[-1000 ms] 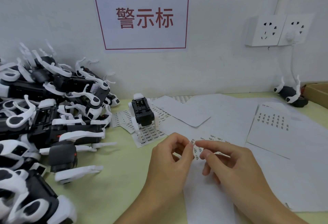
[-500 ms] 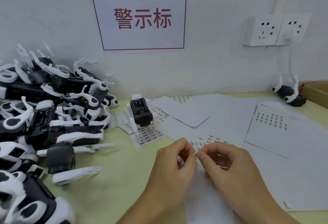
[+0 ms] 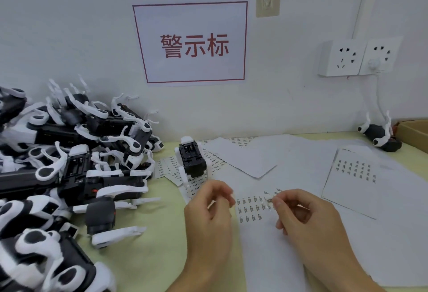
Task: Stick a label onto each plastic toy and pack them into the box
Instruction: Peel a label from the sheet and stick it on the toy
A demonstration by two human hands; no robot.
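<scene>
Paper-thin, the label (image 3: 269,199) pinched in the right hand's (image 3: 308,222) fingers (image 3: 278,203) looks limp and sticky, best held by one edge; the left hand (image 3: 208,213) curls empty beside it, the toy (image 3: 192,164) just beyond.

A pile of toy robot dogs (image 3: 69,164) occupies the table's (image 3: 150,257) left side. One toy dog (image 3: 192,162) stands right of the pile, on label sheets (image 3: 252,208). A cardboard box (image 3: 414,133) sits far right.
</scene>
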